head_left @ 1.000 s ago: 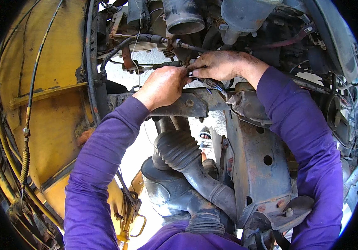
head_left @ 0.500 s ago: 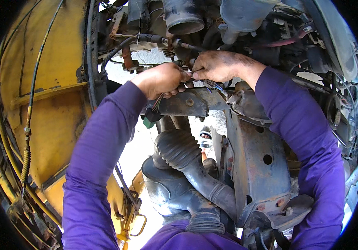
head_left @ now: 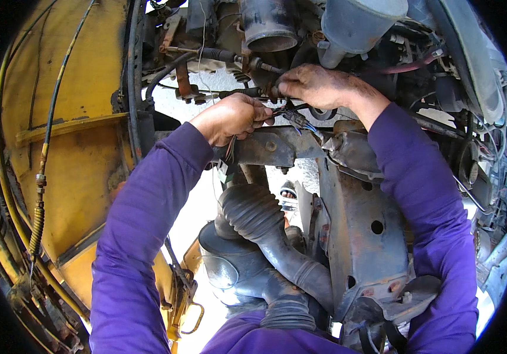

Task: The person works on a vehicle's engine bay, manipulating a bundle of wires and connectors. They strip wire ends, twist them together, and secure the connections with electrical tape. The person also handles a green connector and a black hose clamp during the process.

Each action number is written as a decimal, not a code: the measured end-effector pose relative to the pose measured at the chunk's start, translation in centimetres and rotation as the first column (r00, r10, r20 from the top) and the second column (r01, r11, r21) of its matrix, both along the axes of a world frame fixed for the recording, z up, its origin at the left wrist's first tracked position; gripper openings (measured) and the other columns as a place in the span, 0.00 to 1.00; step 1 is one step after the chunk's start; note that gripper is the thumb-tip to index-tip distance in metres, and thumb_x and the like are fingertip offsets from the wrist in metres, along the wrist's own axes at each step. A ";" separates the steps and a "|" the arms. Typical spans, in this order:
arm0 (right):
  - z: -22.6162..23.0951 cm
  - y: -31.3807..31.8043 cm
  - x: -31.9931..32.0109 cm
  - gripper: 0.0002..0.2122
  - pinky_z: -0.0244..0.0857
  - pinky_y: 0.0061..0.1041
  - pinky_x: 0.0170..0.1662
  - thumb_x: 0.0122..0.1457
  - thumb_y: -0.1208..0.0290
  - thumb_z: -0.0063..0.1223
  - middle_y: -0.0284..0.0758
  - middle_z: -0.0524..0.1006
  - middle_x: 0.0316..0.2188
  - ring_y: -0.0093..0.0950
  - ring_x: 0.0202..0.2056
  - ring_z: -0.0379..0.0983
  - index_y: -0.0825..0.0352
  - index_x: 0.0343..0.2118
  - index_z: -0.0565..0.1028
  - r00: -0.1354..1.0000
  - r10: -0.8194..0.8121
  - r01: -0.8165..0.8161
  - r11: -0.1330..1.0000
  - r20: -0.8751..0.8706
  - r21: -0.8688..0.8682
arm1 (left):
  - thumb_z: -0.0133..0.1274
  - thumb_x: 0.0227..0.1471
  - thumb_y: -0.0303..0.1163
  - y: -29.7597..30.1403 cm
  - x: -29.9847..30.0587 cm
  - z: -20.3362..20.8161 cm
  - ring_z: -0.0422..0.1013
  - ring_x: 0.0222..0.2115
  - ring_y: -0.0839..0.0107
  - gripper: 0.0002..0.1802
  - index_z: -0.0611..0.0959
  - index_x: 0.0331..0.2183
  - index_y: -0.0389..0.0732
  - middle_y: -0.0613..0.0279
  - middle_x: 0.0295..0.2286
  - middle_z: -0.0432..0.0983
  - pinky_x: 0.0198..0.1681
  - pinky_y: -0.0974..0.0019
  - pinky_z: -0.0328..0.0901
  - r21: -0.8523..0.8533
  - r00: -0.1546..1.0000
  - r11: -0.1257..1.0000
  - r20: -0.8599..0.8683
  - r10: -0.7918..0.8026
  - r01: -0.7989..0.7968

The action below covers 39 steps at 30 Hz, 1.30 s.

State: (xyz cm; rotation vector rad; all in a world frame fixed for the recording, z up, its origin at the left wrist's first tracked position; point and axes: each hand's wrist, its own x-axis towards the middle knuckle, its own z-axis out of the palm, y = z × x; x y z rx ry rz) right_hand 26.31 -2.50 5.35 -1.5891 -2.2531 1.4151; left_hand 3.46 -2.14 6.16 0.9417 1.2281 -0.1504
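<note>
My left hand (head_left: 235, 116) is closed around a bundle of thin wires, pinching its dark end between thumb and fingers. Below that hand hang several coloured wires (head_left: 230, 148) with a small pale connector (head_left: 222, 171) at their end. Just right of the pinch is a dark connector (head_left: 295, 118), from which blue wires (head_left: 310, 127) run. My right hand (head_left: 315, 87) is raised above it, fingers curled together; what they hold is hidden. Under its palm shows a black ring (head_left: 323, 114), perhaps a tape roll, with a dark strip leading left.
A yellow panel (head_left: 76, 177) with cables stands at the left. Below my hands are a grey crossmember (head_left: 259, 147), a ribbed hose (head_left: 252, 209) and a rusty frame rail (head_left: 365, 230). A grey reservoir (head_left: 362, 26) hangs above. Another person's foot (head_left: 289, 192) shows through the gap.
My right hand has moved up and away from my left, exposing the dark connector and the black ring. The hanging connector has turned from its green side to a pale one.
</note>
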 end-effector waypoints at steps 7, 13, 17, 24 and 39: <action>4.0 -2.2 3.0 0.19 0.70 0.36 0.40 0.67 0.57 0.50 0.45 0.80 0.27 0.38 0.29 0.75 0.71 0.36 0.81 0.943 -0.328 0.322 0.942 -0.060 -0.099 | 0.56 0.67 0.42 0.3 -1.8 -1.7 0.65 0.26 0.79 0.20 0.86 0.43 0.32 0.71 0.27 0.75 0.27 0.70 0.59 0.118 0.998 0.991 -0.016 -0.063 0.064; 7.2 -6.4 6.8 0.17 0.68 0.37 0.56 0.63 0.64 0.54 0.50 0.79 0.47 0.43 0.52 0.77 0.70 0.50 0.76 0.974 -0.223 0.225 0.972 0.042 -0.072 | 0.54 0.68 0.42 0.2 -1.3 1.2 0.64 0.27 0.78 0.19 0.86 0.41 0.34 0.72 0.26 0.73 0.29 0.69 0.60 0.169 0.987 0.973 -0.053 -0.152 0.159; 9.1 -10.3 7.3 0.25 0.67 0.38 0.60 0.67 0.57 0.54 0.53 0.77 0.52 0.47 0.55 0.75 0.71 0.59 0.69 0.966 -0.171 0.150 0.982 0.196 0.114 | 0.54 0.67 0.41 0.0 -1.8 1.8 0.65 0.28 0.78 0.19 0.86 0.41 0.33 0.71 0.26 0.74 0.30 0.69 0.61 0.185 0.986 0.969 -0.044 -0.160 0.166; 11.4 -11.2 3.4 0.24 0.70 0.32 0.56 0.64 0.60 0.62 0.43 0.77 0.53 0.36 0.53 0.76 0.74 0.56 0.74 0.881 -0.276 0.313 0.949 -0.384 0.035 | 0.55 0.66 0.41 -1.1 -3.2 0.8 0.70 0.30 0.73 0.19 0.87 0.40 0.33 0.63 0.29 0.79 0.35 0.66 0.65 0.286 0.992 0.950 -0.003 -0.130 0.125; 5.9 -12.8 -8.5 0.15 0.75 0.23 0.38 0.65 0.71 0.60 0.37 0.83 0.36 0.23 0.38 0.80 0.72 0.51 0.76 0.593 -0.723 0.392 0.643 -0.353 -0.658 | 0.53 0.67 0.45 0.8 -3.5 4.5 0.73 0.31 0.69 0.23 0.85 0.53 0.39 0.61 0.36 0.83 0.32 0.62 0.69 0.226 0.890 0.874 -0.267 -0.369 0.430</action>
